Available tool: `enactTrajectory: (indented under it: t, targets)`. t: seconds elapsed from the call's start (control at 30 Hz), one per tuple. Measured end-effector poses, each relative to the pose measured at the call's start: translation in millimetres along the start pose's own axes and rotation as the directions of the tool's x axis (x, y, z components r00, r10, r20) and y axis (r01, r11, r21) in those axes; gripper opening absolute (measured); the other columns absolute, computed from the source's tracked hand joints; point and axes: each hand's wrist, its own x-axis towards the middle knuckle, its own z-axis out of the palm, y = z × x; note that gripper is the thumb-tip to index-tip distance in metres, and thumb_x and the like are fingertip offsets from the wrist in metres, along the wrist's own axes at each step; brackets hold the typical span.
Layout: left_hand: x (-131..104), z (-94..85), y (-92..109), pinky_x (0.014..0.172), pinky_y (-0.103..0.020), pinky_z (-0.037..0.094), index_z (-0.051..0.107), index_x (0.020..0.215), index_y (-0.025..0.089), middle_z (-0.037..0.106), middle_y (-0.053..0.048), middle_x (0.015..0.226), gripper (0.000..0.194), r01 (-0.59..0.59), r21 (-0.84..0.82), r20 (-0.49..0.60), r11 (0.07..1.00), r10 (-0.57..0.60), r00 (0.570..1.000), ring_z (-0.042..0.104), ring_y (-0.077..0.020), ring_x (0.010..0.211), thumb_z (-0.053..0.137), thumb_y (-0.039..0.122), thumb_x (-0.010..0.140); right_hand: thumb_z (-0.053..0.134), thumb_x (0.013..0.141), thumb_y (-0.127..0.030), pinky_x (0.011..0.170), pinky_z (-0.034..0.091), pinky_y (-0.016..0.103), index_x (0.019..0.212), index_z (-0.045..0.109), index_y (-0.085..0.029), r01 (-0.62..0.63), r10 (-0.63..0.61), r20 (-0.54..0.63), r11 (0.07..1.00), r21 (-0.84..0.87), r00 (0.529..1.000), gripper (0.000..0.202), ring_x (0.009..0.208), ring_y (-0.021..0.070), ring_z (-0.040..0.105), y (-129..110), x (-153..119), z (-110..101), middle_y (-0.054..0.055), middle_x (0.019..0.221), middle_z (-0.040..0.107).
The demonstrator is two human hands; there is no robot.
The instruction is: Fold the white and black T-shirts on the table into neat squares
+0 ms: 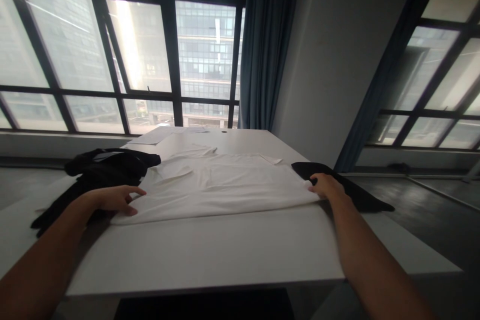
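A white T-shirt (232,180) lies spread across the table with loose wrinkles, its near edge running roughly parallel to the table's front. My left hand (119,199) is at the shirt's left end, thumb and forefinger apart, the tips resting at the cloth. At the opposite end, my right hand (325,186) has its fingers closed on the shirt's right edge. Part of that grip is hidden behind the fingers.
The white table (210,255) extends toward the windows. A heap of black clothing (108,167) lies to the left, and a flat black cloth (360,192) to the right. Papers (153,136) lie at the far left. A blue curtain (266,50) hangs behind.
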Motion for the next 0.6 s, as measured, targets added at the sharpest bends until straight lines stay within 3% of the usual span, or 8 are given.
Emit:
enactTrajectory:
  t: [0.1,0.2,0.33,0.47,0.6]
  targets:
    - [9,8.0,18,0.083,-0.038,0.053,0.067,0.123,0.022,0.075,-0.009,0.093,0.081,0.027,0.156,-0.241,0.987,0.012,0.97,0.07,-0.0345,0.092,0.071,0.066,0.055,0.063,0.083,-0.033,0.087,0.047,0.041,0.119,0.068,-0.022,0.099,-0.109,-0.175,0.993,-0.063,0.979,0.038,0.106,0.0299,0.064,-31,-7,-2,0.017,0.119,0.068]
    - [25,22.5,47,0.086,-0.038,0.051,0.062,0.13,0.021,0.071,-0.012,0.113,0.071,0.038,0.317,-0.411,0.948,0.101,0.906,0.066,-0.034,0.105,0.062,0.061,0.071,0.059,0.087,-0.034,0.089,0.047,0.034,0.117,0.069,-0.02,0.29,-0.282,-0.141,0.956,0.038,0.949,0.035,0.1,0.0238,0.065,-73,-16,4,0.012,0.114,0.071]
    - [52,35.8,79,0.095,-0.038,0.046,0.064,0.127,0.024,0.063,-0.011,0.133,0.058,-0.021,0.385,-0.385,0.923,0.181,0.905,0.055,-0.0336,0.125,0.065,0.046,0.074,0.061,0.085,-0.035,0.088,0.047,0.029,0.114,0.071,-0.017,0.476,-0.484,0.001,0.86,0.183,0.875,0.036,0.098,0.0217,0.065,-109,-31,17,0.011,0.114,0.071]
    - [81,34.8,94,0.087,-0.035,0.049,0.071,0.114,0.024,0.072,-0.008,0.115,0.042,0.006,0.366,-0.372,0.931,0.14,0.918,0.065,-0.0294,0.107,0.061,0.04,0.076,0.06,0.086,-0.033,0.09,0.047,0.029,0.114,0.071,-0.014,0.478,-0.492,0.024,0.855,0.202,0.87,0.036,0.101,0.0221,0.065,-111,-37,20,0.013,0.117,0.07]
    - [103,25.7,93,0.076,-0.031,0.051,0.073,0.107,0.022,0.075,-0.009,0.105,0.035,0.07,0.317,-0.406,0.946,0.069,0.911,0.069,-0.0275,0.096,0.057,0.035,0.079,0.061,0.086,-0.033,0.092,0.047,0.029,0.115,0.071,-0.014,0.462,-0.482,0.035,0.856,0.232,0.876,0.036,0.103,0.0226,0.066,-104,-35,19,0.013,0.117,0.071]
